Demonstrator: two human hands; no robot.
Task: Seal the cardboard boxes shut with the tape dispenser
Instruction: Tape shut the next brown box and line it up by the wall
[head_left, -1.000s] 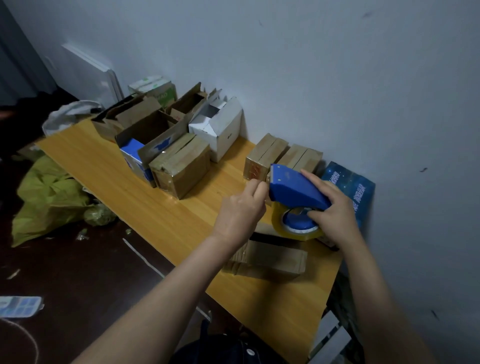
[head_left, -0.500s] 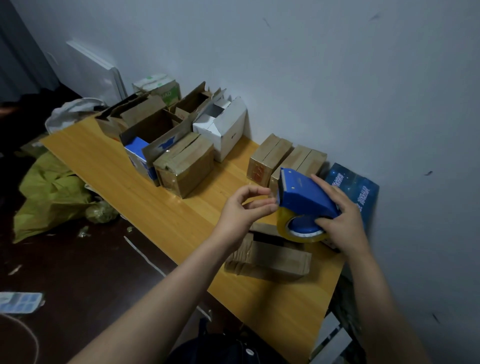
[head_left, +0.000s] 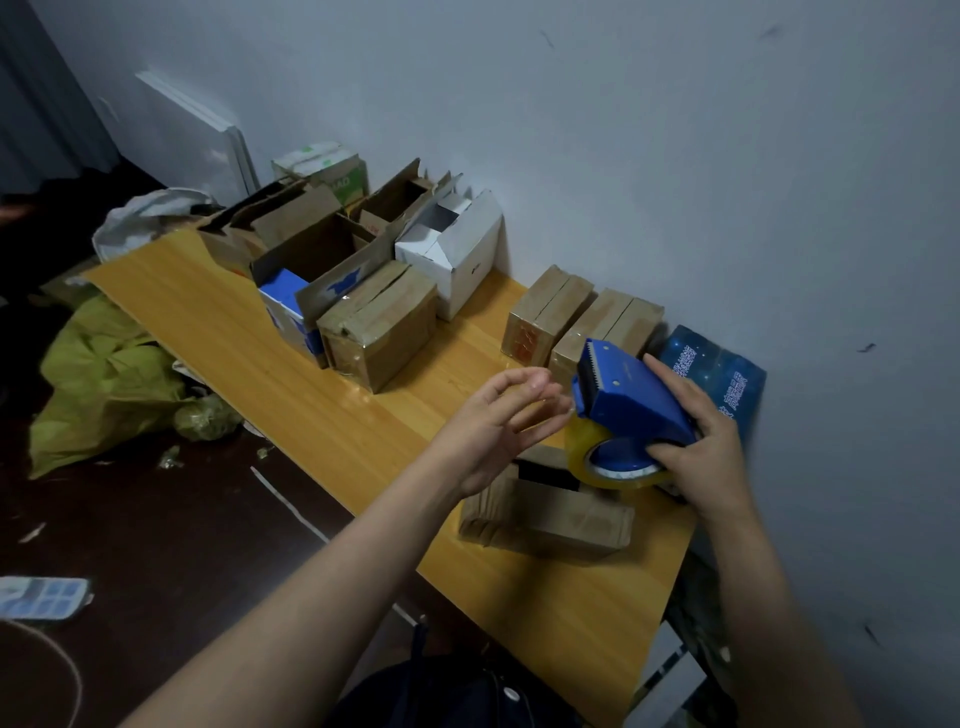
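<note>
My right hand (head_left: 698, 447) grips a blue tape dispenser (head_left: 631, 400) with a roll of clear yellowish tape (head_left: 587, 457), held above the wooden table (head_left: 311, 415). My left hand (head_left: 498, 426) hovers just left of the dispenser's toothed end, fingers loosely spread, holding nothing that I can make out. Under both hands lies a flat brown cardboard box (head_left: 561, 514), its top partly hidden by the dispenser. Two closed brown boxes (head_left: 548, 306) (head_left: 608, 327) stand by the wall behind it.
A taped brown box (head_left: 379, 327), an open box with a blue carton (head_left: 311, 270), a white box (head_left: 457, 249) and more open cartons crowd the table's far left. A dark blue pack (head_left: 722, 374) leans at the wall. Yellow-green bags (head_left: 104, 374) lie on the floor.
My left hand has let go of the dispenser's front end and drawn back to the left, its fingers opening. The dispenser in my right hand has tilted slightly upward.
</note>
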